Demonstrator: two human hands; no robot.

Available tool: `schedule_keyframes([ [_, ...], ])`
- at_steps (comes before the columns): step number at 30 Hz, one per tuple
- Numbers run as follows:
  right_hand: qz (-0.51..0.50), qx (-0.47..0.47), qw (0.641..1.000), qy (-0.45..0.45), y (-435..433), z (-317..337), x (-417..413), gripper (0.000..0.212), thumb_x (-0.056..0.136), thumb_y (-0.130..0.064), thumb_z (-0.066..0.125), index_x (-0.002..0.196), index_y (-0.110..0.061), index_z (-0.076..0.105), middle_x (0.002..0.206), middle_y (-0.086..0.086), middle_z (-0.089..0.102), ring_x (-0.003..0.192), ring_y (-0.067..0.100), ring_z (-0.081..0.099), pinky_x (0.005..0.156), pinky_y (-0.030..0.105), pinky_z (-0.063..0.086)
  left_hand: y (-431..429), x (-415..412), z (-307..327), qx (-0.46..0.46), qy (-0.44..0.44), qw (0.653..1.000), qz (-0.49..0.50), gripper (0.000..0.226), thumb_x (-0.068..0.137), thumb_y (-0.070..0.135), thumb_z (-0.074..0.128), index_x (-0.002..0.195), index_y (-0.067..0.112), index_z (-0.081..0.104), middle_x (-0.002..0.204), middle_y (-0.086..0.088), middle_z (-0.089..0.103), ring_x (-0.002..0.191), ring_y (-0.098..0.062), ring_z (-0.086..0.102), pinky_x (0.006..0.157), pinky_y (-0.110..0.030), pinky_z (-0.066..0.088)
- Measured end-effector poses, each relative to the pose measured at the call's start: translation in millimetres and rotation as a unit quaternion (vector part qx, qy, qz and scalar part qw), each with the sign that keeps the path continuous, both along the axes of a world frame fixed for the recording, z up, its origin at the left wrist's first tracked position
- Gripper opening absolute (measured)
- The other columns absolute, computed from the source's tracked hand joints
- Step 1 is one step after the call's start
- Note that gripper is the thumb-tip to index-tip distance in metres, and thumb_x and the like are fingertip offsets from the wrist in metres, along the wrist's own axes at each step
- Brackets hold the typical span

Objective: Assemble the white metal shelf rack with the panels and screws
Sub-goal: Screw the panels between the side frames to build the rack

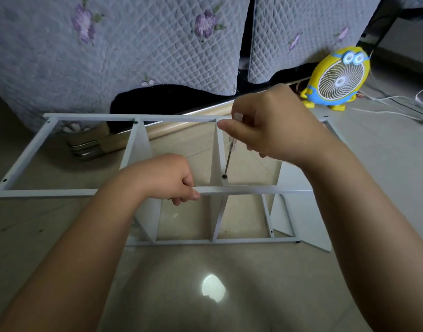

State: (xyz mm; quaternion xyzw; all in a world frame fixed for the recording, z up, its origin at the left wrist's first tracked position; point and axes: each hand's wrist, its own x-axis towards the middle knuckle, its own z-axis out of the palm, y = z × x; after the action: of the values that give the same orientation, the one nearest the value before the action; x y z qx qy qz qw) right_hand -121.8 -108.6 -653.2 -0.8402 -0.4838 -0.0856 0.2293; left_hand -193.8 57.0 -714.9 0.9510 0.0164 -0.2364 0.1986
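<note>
A bright patch of light glints on the tiled floor (pixel 213 287) at lower centre. Beyond it the white rack (pixel 215 241) stands on the floor across the middle of the frame. The left hand (pixel 167 178) is curled round the rack's near upper rail (pixel 249 189). Up and to the right, the right hand (pixel 265 125) pinches a clear-handled screwdriver (pixel 230 143), its tip on a dark screw (pixel 224 176) beside the middle panel (pixel 215 159). Farthest back are a quilted cover (pixel 133 44) and, at upper right, a yellow fan (pixel 337 77).
</note>
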Motion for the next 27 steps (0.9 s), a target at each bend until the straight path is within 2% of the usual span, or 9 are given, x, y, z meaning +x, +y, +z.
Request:
schedule_keyframes([
  [3, -0.075, 0.006, 0.995, -0.062, 9.1, -6.9, 0.2, 0.033, 0.078, -0.037, 0.044, 0.055, -0.014, 0.037, 0.044, -0.008, 0.029, 0.043, 0.007, 0.027, 0.044, 0.025, 0.019, -0.9, 0.9, 0.6, 0.011, -0.003, 1.000, -0.009, 0.027, 0.087, 0.035, 0.059, 0.064, 0.022, 0.062, 0.061, 0.011, 0.062, 0.057, 0.001, 0.055, 0.056, -0.017, 0.037],
  [5, -0.116, 0.048, 0.989, -0.075, 9.7, -13.4, 3.1, 0.032, 0.078, -0.030, 0.044, 0.053, -0.012, 0.036, 0.043, -0.005, 0.023, 0.042, 0.012, 0.023, 0.044, 0.025, 0.016, -2.1, 0.7, 1.3, 0.023, -0.017, 0.999, -0.019, 0.032, 0.088, 0.034, 0.059, 0.057, 0.024, 0.057, 0.055, 0.011, 0.057, 0.048, 0.002, 0.049, 0.051, -0.014, 0.032],
  [8, -0.093, 0.102, 0.989, -0.056, 5.4, -21.2, 9.8, 0.035, 0.081, -0.025, 0.047, 0.056, -0.001, 0.048, 0.043, 0.004, 0.036, 0.045, 0.024, 0.033, 0.046, 0.031, 0.026, -2.5, -2.3, -0.6, 0.053, -0.067, 0.995, -0.042, 0.037, 0.088, 0.032, 0.060, 0.054, 0.015, 0.054, 0.048, 0.005, 0.041, 0.044, -0.007, 0.036, 0.048, -0.019, 0.025],
  [11, -0.033, 0.089, 0.995, -0.043, -0.9, -23.5, 12.0, 0.043, 0.088, -0.032, 0.041, 0.069, 0.003, 0.058, 0.056, 0.008, 0.052, 0.052, 0.021, 0.043, 0.054, 0.035, 0.034, -2.0, -7.6, -5.7, 0.074, -0.135, 0.986, -0.060, 0.030, 0.087, 0.032, 0.060, 0.077, 0.005, 0.067, 0.065, -0.007, 0.055, 0.059, -0.017, 0.048, 0.053, -0.023, 0.029],
  [13, 0.026, 0.075, 0.997, 0.003, -8.7, -21.5, 11.1, 0.045, 0.088, -0.036, 0.034, 0.072, 0.000, 0.055, 0.058, 0.002, 0.049, 0.056, 0.014, 0.042, 0.055, 0.026, 0.034, -1.4, -11.4, -9.1, 0.075, -0.160, 0.982, -0.067, 0.029, 0.087, 0.034, 0.058, 0.091, 0.007, 0.069, 0.086, -0.009, 0.066, 0.078, -0.020, 0.059, 0.064, -0.024, 0.037],
  [16, 0.072, 0.026, 0.990, 0.122, -19.3, -13.1, 12.9, 0.020, 0.085, -0.028, 0.039, 0.081, -0.012, 0.051, 0.061, -0.010, 0.047, 0.062, 0.005, 0.046, 0.058, 0.012, 0.035, -0.7, -14.1, -11.9, 0.078, -0.192, 0.975, -0.082, 0.028, 0.088, 0.033, 0.056, 0.093, 0.009, 0.070, 0.090, -0.006, 0.065, 0.084, -0.018, 0.058, 0.070, -0.025, 0.039],
  [19, 0.068, -0.003, 0.995, 0.074, -22.8, -9.0, 16.7, 0.013, 0.082, -0.016, 0.041, 0.085, -0.011, 0.053, 0.063, -0.019, 0.046, 0.060, 0.004, 0.045, 0.057, 0.009, 0.035, 0.0, -14.0, -13.9, 0.067, -0.226, 0.968, -0.088, 0.025, 0.087, 0.032, 0.059, 0.088, 0.009, 0.070, 0.085, -0.003, 0.063, 0.080, -0.015, 0.056, 0.068, -0.024, 0.037],
  [23, 0.054, 0.001, 0.995, 0.079, -27.5, -7.2, 16.4, 0.007, 0.083, -0.019, 0.045, 0.077, -0.015, 0.048, 0.053, -0.005, 0.051, 0.047, -0.001, 0.052, 0.049, 0.009, 0.037, 0.7, -16.2, -16.5, 0.049, -0.270, 0.957, -0.097, 0.021, 0.085, 0.030, 0.061, 0.085, 0.010, 0.069, 0.080, 0.003, 0.058, 0.076, -0.013, 0.052, 0.065, -0.021, 0.035],
  [27, 0.012, 0.020, 1.000, 0.001, -17.4, -11.2, 11.2, 0.018, 0.081, -0.025, 0.053, 0.071, -0.011, 0.056, 0.046, -0.013, 0.043, 0.051, 0.009, 0.041, 0.051, 0.022, 0.028, 1.8, -19.4, -21.4, 0.044, -0.331, 0.936, -0.114, 0.009, 0.078, 0.022, 0.071, 0.076, 0.014, 0.070, 0.070, 0.007, 0.055, 0.065, -0.010, 0.047, 0.058, -0.014, 0.030],
])
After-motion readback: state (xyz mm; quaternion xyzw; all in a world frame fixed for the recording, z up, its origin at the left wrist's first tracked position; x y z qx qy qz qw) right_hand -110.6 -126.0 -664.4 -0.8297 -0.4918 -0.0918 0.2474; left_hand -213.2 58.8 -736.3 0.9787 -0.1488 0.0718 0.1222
